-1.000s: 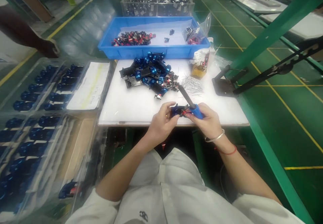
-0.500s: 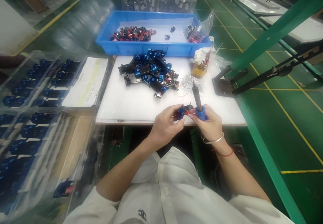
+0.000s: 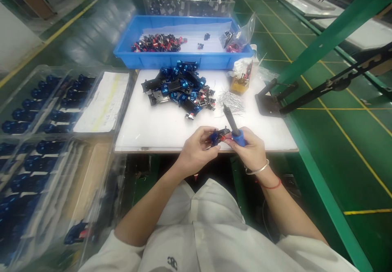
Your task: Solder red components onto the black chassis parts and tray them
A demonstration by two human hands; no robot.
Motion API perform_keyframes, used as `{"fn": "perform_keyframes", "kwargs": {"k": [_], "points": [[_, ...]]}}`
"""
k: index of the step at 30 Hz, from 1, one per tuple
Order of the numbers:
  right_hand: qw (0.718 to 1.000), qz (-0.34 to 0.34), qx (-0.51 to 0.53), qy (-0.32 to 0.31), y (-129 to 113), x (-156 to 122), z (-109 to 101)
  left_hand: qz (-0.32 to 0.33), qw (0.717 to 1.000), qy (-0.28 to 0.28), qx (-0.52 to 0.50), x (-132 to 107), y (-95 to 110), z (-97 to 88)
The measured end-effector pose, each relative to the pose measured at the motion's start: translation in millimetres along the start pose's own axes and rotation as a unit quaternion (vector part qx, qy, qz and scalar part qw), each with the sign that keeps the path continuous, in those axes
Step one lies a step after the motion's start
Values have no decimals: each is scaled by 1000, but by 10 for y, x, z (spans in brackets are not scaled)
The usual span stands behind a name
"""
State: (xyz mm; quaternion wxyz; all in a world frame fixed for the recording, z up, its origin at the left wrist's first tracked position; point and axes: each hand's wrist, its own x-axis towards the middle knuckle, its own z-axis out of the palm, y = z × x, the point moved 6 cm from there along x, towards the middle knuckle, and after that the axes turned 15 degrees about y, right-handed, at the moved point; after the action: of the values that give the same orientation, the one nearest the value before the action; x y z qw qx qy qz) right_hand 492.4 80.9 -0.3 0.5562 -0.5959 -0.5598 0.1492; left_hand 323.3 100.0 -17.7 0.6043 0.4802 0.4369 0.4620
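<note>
Above the table's near edge, my left hand (image 3: 199, 147) grips a small blue-and-black assembly (image 3: 218, 137) between thumb and fingers. My right hand (image 3: 252, 147) is closed around a tool with a dark tapered shaft and a blue collar (image 3: 234, 127), its narrow end pointing up and left. The right thumb and fingertips also meet the assembly, by a small red piece (image 3: 222, 138). Beyond the hands lie a heap of blue-and-black assemblies (image 3: 176, 86) with small red-and-metal parts (image 3: 206, 98) at its edge, and a scatter of thin metal pins (image 3: 232, 101).
A blue bin (image 3: 147, 61) with red-and-black parts stands at the table's back. A yellow box (image 3: 239, 85) of small tools is right of the heap. Clear trays (image 3: 65, 141) of blue assemblies and a paper sheet (image 3: 102, 100) lie left. A green post (image 3: 324, 39) and black bracket (image 3: 269, 100) rise right.
Both hands, with the assembly and tool, have shifted slightly left in the view. The tool's shaft leans further to the left. Both grips stay the same.
</note>
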Motion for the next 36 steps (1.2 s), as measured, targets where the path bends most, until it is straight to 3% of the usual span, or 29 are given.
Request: {"fn": "perform_keyframes", "kwargs": {"k": [12,19,24,30,36], "points": [[999,-44,-11,7,-39,46,16,-31,999,18,7,51,32,-10],[997,16,57,-53,-10,146,140,-89,994,51,-30,90,69,-68],[987,90,103,-82,108,213,269,-142,979,61,-132,102,68,-113],[974,143,140,-104,83,170,334,-49,995,88,-27,183,54,-180],[954,198,180,-136,43,44,380,17,996,56,74,168,211,-258]]}}
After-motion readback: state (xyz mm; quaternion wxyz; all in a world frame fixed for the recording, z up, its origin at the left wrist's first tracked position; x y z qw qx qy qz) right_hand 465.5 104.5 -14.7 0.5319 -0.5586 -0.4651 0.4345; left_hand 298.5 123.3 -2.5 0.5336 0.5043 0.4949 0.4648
